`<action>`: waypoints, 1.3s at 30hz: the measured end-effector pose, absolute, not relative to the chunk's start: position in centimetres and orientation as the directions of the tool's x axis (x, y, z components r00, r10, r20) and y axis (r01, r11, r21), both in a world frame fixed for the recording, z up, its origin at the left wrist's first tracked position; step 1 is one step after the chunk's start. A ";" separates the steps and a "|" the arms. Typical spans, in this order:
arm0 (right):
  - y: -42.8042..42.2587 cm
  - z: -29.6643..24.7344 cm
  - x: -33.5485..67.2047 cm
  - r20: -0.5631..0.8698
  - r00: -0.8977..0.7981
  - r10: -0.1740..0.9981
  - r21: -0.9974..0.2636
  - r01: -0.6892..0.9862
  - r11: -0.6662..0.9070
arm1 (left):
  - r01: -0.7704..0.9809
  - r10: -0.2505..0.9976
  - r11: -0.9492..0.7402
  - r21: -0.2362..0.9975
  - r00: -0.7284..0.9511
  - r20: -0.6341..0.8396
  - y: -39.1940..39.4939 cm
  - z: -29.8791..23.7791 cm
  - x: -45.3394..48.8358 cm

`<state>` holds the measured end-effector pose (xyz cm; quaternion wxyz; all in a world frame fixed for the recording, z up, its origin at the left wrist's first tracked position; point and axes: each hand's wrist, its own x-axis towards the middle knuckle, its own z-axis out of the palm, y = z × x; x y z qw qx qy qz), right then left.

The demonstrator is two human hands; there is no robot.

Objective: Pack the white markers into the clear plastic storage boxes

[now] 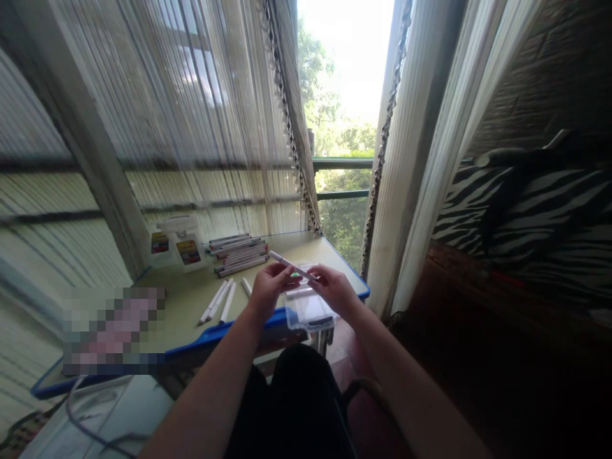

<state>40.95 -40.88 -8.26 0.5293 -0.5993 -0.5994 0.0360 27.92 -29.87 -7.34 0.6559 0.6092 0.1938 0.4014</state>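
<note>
A white marker [282, 259] is held slantwise between my two hands, above the front right of the table. The fingers of my left hand [268, 287] pinch its middle. My right hand [333, 288] grips the lower right end. Just beneath them lies a clear plastic case [299, 312] with some white markers in it, partly covered by my hands; it juts past the table's front edge. Left of my left hand lie a few loose white markers [227, 301]. Behind them is a pile of markers [241, 255] with coloured ends.
The pale table [179, 299] has a raised blue rim. At its back left stand clear plastic cases [189, 245] with printed labels. A blurred-out pinkish item [122, 325] lies at the left. Curtains [215, 127] hang close behind the table.
</note>
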 end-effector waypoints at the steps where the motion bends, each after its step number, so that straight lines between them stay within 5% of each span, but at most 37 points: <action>1: -40.9 -8.2 41.1 0.602 0.274 0.750 -0.652 0.711 0.263 | -0.280 0.774 -0.098 0.955 0.582 0.250 -29.7 -7.4 27.8; 11: -40.2 -11.1 47.6 0.443 0.284 0.850 -0.740 0.651 0.168 | 0.080 0.713 -0.522 0.849 0.587 0.383 -27.6 -10.8 25.9; 16: -40.4 -12.3 48.7 0.375 0.287 0.881 -0.819 0.548 0.170 | 0.258 0.560 -0.804 0.536 0.630 0.538 -27.8 -10.8 26.0; 21: -40.5 -12.5 49.0 0.349 0.319 0.881 -0.849 0.505 0.153 | 0.306 0.416 -0.909 0.281 0.675 0.610 -29.2 -10.9 25.8; 39: -40.3 -12.4 49.1 0.361 0.226 0.905 -0.792 0.587 0.169 | 0.332 0.481 -0.873 0.356 0.700 0.528 -29.5 -10.6 25.6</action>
